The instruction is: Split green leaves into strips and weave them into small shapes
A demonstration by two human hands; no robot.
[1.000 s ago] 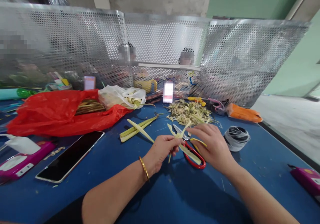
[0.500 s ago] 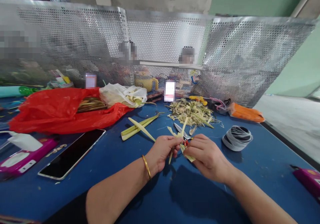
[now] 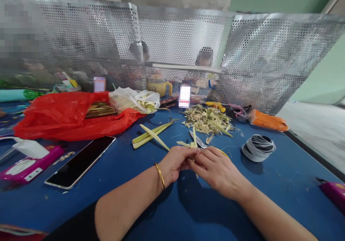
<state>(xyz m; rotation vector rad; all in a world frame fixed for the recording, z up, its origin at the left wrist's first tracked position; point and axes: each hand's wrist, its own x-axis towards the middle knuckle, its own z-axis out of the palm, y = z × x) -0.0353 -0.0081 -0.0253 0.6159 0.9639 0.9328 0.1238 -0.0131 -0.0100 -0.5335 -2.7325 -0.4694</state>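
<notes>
My left hand (image 3: 176,161), with a gold bangle at the wrist, and my right hand (image 3: 215,169) meet over the blue table (image 3: 121,183), both pinched on a small folded piece of pale green palm leaf strip (image 3: 193,140). Its ends stick up between my fingers. Scissors (image 3: 198,140) lie just behind my hands, their handles hidden under my right hand. Several long leaf strips (image 3: 151,135) lie to the left of the scissors.
A heap of leaf trimmings (image 3: 207,119) lies behind, a coil of grey wire (image 3: 258,147) at right, a phone (image 3: 81,161) and a red plastic bag (image 3: 64,115) at left. A perforated metal screen (image 3: 175,47) closes the far edge; other people sit behind it.
My right hand has come off the table by the scissors and closed onto the leaf piece held by my left hand. Both hands have drawn together and a little nearer to me.
</notes>
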